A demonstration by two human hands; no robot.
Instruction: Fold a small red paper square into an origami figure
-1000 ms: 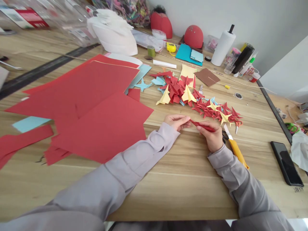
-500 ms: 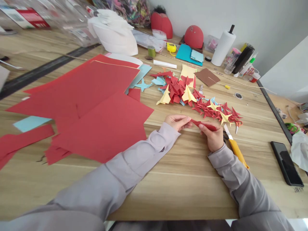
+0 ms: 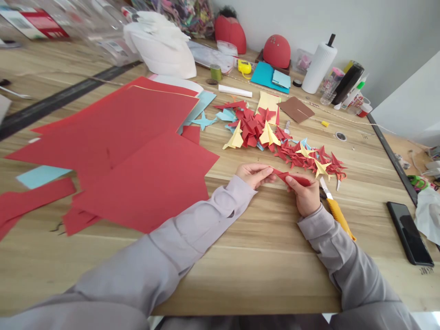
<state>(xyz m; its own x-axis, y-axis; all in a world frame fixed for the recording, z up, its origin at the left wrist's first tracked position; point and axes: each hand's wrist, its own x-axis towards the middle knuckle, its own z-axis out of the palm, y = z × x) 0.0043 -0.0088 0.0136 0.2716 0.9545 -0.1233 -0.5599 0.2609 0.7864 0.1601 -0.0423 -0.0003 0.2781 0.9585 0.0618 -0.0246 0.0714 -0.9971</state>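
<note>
Between my two hands is a narrow piece of folded red paper (image 3: 282, 174), held just above the wooden table. My left hand (image 3: 255, 175) pinches its left end between thumb and fingers. On the other end, my right hand (image 3: 304, 195) is closed with the thumb pressed on top, and part of the paper is hidden under it. Just beyond my hands lies a heap of folded paper stars (image 3: 295, 156) in red, yellow and light blue. Folded paper planes (image 3: 252, 128) in red and yellow are piled behind them.
Large red paper sheets (image 3: 147, 183) cover the table's left side. A yellow-handled knife (image 3: 338, 215) lies right of my right hand, with a black phone (image 3: 409, 233) farther right. A brown paper square (image 3: 296, 110), a yellow tape measure (image 3: 244, 67) and a white bottle (image 3: 319, 68) stand or lie behind.
Both hands keep their hold on the folded red paper and have barely moved. The view has shifted very slightly.
</note>
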